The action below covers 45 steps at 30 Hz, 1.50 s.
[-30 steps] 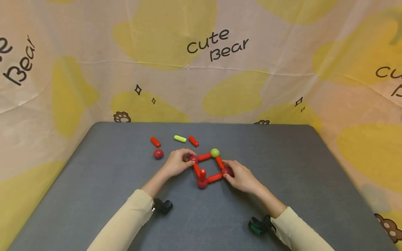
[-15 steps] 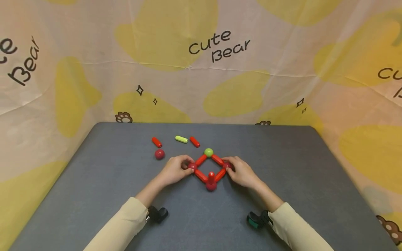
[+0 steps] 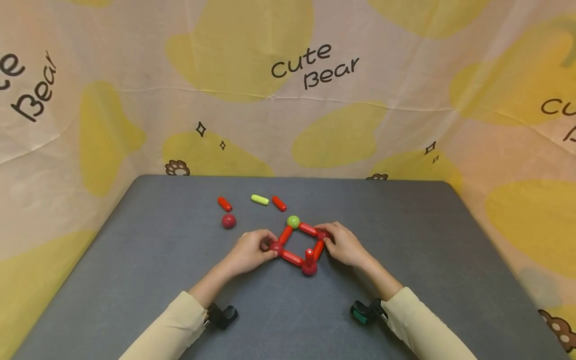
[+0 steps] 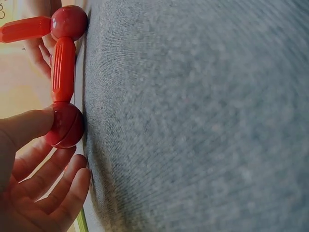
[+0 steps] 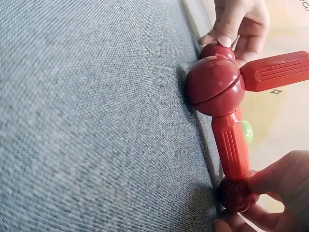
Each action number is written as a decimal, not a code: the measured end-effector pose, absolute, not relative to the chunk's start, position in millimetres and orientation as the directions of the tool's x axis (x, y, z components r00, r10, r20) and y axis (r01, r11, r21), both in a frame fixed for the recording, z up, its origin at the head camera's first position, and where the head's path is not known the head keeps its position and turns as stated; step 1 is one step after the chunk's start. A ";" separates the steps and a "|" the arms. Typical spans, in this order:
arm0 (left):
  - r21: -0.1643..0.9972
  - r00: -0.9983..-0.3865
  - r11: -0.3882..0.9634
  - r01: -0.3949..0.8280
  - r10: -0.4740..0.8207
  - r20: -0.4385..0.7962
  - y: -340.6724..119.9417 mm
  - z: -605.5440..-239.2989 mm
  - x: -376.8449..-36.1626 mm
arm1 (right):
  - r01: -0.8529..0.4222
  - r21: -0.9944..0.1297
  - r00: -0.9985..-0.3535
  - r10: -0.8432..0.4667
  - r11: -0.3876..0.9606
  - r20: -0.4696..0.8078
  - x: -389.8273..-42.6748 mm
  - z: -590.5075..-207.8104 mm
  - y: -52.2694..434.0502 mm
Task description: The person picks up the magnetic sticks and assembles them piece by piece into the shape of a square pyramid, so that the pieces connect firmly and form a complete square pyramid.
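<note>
A four-sided frame of red rods and balls lies flat on the table, its far corner a green ball (image 3: 293,222). My left hand (image 3: 250,252) grips the red ball (image 4: 67,125) at the left corner between thumb and fingers. At the right corner, my right hand (image 3: 345,245) pinches another red ball (image 5: 238,194). The near corner is a red ball (image 3: 309,269) with a red rod (image 3: 309,257) standing upright on it. In the right wrist view that upright rod (image 5: 277,71) points sideways, with the left hand (image 5: 244,24) beyond.
Behind the left hand lie a loose red ball (image 3: 228,221) and a red rod (image 3: 224,204). A yellow-green rod (image 3: 260,200) and another red rod (image 3: 279,203) lie farther back. A patterned cloth (image 3: 252,115) hangs behind the grey table (image 3: 189,220).
Both hands have turned the frame on the table: its near ball moved right, its green ball left. The left hand came nearer the body; the right hand moved slightly away. The loose pieces stayed put.
</note>
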State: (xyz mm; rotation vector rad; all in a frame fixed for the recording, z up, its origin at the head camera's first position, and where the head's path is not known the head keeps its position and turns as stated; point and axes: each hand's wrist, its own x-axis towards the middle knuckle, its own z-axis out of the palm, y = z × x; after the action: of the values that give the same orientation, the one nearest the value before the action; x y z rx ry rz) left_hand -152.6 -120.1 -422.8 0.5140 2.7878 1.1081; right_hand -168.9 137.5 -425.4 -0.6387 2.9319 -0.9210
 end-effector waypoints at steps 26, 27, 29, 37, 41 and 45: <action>0.739 -0.960 0.613 0.278 0.213 0.184 -109.7 -414.0 -210.6 | -0.371 -0.560 -0.918 -0.384 0.741 0.102 -169.1 -426.1 139.9; 0.738 -0.960 0.615 0.278 0.202 0.193 -108.8 -415.0 -213.8 | -0.371 -0.562 -0.918 -0.383 0.739 0.101 -169.1 -426.0 139.8; 0.730 -0.961 0.625 0.275 0.184 0.205 -107.4 -416.9 -220.0 | -0.371 -0.566 -0.918 -0.384 0.736 0.102 -169.2 -425.8 139.5; 0.657 -0.956 0.694 0.295 0.210 0.207 -104.6 -421.9 -237.0 | -0.366 -0.564 -0.920 -0.379 0.740 0.100 -169.5 -427.5 139.2; 0.624 -0.954 0.722 0.298 0.239 0.178 -104.1 -421.7 -242.6 | -0.380 -0.561 -0.916 -0.385 0.735 0.116 -169.7 -428.7 139.2; 0.612 -0.957 0.737 0.287 0.255 0.141 -102.9 -420.7 -247.7 | -0.395 -0.555 -0.911 -0.390 0.732 0.134 -169.7 -429.0 139.3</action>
State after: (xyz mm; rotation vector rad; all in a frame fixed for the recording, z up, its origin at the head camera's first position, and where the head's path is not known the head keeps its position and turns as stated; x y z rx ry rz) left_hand -247.7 -102.9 -420.7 0.4638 2.9714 1.0603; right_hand -169.7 139.3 -429.0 -0.6641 2.9311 -0.9426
